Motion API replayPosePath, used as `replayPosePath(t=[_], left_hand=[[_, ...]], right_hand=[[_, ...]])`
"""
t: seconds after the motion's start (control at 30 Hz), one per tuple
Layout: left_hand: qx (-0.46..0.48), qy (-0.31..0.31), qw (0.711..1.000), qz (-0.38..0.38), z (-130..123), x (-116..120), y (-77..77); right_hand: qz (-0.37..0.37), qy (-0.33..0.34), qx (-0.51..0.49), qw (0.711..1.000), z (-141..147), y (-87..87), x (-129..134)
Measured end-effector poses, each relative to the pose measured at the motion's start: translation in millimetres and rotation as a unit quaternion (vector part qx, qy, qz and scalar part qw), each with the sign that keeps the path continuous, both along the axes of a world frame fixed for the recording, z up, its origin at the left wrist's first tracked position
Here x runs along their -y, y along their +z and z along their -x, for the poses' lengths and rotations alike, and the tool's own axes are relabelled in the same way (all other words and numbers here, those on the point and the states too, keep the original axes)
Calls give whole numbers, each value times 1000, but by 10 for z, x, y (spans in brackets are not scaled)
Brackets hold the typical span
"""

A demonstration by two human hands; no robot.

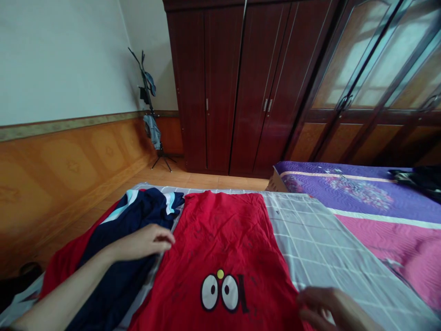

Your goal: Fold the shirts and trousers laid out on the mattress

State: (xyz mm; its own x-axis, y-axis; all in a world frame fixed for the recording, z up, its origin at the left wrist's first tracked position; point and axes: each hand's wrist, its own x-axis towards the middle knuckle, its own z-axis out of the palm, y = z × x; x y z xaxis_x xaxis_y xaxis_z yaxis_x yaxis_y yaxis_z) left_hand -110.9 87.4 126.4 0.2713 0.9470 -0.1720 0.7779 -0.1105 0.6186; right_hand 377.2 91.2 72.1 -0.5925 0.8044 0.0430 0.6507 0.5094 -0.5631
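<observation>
A red shirt (237,239) with two cartoon eyes and a yellow dot printed on it lies spread flat, slightly wrinkled. Over its left edge hovers my left hand (151,241), fingers loosely bent and apart, holding nothing. My right hand (332,305) is at the shirt's lower right edge, partly cut off by the frame. Its fingers are curled but apart, and the tips are close to the cloth; whether they touch it is unclear. Beneath my left forearm lies a dark navy garment (113,271) with white and light blue stripes, and red cloth (65,257) shows beside it.
The clothes lie on a grey checked sheet (310,239). A bed with a purple and pink cover (358,184) stands on the right, dark cloth (422,179) on it. Behind are a dark red wardrobe (223,92) and a coat stand (147,96) with hanging items.
</observation>
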Motion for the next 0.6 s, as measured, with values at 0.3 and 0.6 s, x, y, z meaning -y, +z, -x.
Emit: replayPosePath(t=[0.3, 0.6], left_hand=[[-78, 239, 958, -140, -123, -1853, -710], [6, 287, 940, -182, 156, -2020, -1206]], right_hand=[[82, -239, 6, 968, 491, -52, -1946], [126, -317, -14, 940, 615, -415, -2755]])
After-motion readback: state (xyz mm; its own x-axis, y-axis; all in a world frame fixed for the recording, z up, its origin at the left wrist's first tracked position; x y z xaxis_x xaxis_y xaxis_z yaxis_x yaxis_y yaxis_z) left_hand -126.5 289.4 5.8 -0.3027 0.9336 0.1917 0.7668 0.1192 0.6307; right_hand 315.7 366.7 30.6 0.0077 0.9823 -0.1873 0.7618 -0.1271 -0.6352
